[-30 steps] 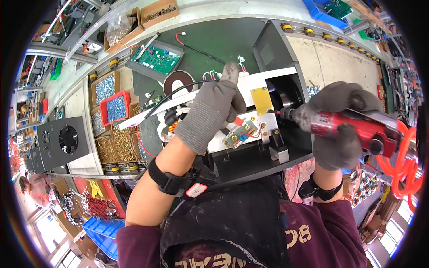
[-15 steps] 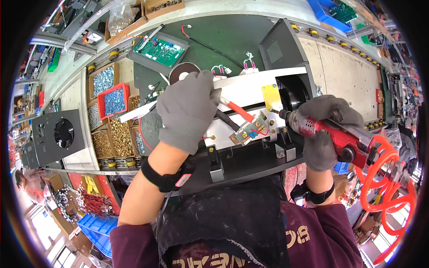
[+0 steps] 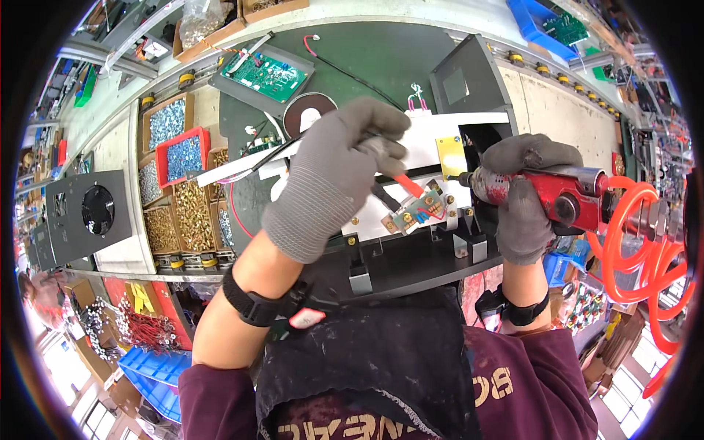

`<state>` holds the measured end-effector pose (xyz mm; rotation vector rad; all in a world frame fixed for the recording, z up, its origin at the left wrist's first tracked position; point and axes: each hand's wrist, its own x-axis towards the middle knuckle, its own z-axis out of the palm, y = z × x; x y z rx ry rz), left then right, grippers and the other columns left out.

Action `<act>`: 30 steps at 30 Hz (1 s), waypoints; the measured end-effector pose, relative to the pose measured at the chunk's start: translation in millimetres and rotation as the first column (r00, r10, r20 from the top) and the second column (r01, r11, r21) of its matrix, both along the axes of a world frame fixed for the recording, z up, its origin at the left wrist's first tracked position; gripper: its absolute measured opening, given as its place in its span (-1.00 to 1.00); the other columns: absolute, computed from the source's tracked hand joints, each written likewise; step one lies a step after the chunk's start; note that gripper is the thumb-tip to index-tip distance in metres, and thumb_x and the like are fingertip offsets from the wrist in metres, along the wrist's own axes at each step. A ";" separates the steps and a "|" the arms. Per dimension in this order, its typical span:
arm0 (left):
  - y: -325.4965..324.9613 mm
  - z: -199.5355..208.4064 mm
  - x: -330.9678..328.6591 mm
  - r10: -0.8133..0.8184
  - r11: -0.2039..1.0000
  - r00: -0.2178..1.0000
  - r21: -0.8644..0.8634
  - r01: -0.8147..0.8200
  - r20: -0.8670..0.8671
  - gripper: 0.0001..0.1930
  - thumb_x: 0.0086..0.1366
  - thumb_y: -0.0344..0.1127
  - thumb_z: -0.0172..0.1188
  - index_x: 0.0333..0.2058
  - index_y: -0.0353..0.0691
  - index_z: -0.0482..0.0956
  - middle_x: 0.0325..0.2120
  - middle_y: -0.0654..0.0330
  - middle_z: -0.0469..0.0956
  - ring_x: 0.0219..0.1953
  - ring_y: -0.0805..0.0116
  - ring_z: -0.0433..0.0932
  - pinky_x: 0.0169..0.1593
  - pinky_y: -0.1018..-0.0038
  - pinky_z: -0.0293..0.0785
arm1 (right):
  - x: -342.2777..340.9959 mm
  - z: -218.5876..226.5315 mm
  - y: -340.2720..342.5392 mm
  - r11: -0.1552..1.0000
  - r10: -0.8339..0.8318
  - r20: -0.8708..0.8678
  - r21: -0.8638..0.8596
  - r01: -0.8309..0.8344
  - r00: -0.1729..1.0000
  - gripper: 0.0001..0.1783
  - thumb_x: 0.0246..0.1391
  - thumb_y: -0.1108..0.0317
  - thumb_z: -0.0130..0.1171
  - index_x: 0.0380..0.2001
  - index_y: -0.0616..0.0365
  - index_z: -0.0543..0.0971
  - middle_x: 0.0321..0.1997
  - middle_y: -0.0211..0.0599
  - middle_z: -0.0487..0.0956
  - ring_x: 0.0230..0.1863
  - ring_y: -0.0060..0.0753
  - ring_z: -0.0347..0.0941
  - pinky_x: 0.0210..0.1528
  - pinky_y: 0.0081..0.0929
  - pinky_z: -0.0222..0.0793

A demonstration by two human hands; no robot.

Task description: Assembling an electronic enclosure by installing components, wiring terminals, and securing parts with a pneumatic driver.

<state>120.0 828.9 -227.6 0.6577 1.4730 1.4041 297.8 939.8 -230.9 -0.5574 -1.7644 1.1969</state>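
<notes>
My right hand, in a grey glove, grips a red air screwdriver. Its bit sits beside the lower edge of a yellow plate on the white panel. My gloved left hand is over the panel's middle with fingers bent together; what they pinch, if anything, is blurred. From beneath it, a red-sleeved cable and a black-sleeved cable run to a small terminal board with brass-coloured screws. Below stands a dark metal housing with brackets.
At left, boxes hold brass screws, and a red bin holds bluish ones. A green circuit board lies in a tray at the back. An orange coiled hose hangs at right. A black fan panel lies far left.
My left hand has shifted right, and its fingers reach farther over the cables. The screwdriver has tilted closer to level and moved slightly upward, its bit staying near the yellow plate.
</notes>
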 end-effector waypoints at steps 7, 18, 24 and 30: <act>8.7 -11.6 24.3 -0.041 0.989 0.923 -0.118 0.093 0.383 -0.76 0.33 -0.37 0.00 -0.14 -0.44 0.42 -0.39 0.09 0.52 -0.49 0.43 0.54 -0.41 0.61 0.52 | -1.8 7.9 -10.0 0.999 0.047 -0.003 -0.024 -0.047 0.999 -0.68 -0.06 0.36 0.15 -0.24 0.17 0.31 -0.39 -0.09 0.49 -0.37 -0.26 0.45 -0.26 -0.34 0.43; 21.5 -12.9 40.6 0.017 0.955 0.933 -0.283 0.091 0.359 -0.55 0.26 0.07 0.08 -0.41 -0.29 0.54 -0.70 0.36 0.35 -0.68 0.63 0.31 -0.62 0.68 0.21 | 4.9 58.2 -9.5 0.990 0.009 -0.424 -0.123 -0.068 0.906 -0.55 -0.20 0.23 0.11 -0.19 0.18 0.37 -0.48 -0.32 0.26 -0.47 -0.34 0.21 -0.48 -0.48 0.16; 26.1 -15.0 44.6 -0.041 0.959 0.945 -0.253 0.128 0.325 -0.47 0.24 0.16 0.05 -0.47 -0.29 0.56 -0.71 0.33 0.35 -0.67 0.60 0.29 -0.59 0.62 0.21 | -5.8 63.4 -11.7 0.988 -0.039 -0.461 -0.150 -0.034 0.886 -0.68 -0.21 0.18 0.10 -0.42 0.07 0.26 -0.48 -0.38 0.17 -0.47 -0.40 0.12 -0.52 -0.49 0.06; 25.3 -14.4 45.7 -0.041 0.963 0.957 -0.243 0.114 0.286 -0.36 0.26 0.28 -0.10 -0.50 -0.30 0.46 -0.76 0.30 0.27 -0.78 0.57 0.15 -0.68 0.60 0.05 | -8.0 65.8 -7.2 0.965 0.030 -0.418 -0.225 -0.136 0.908 -0.66 -0.21 0.16 0.11 -0.43 0.09 0.26 -0.51 -0.39 0.16 -0.48 -0.39 0.12 -0.52 -0.48 0.06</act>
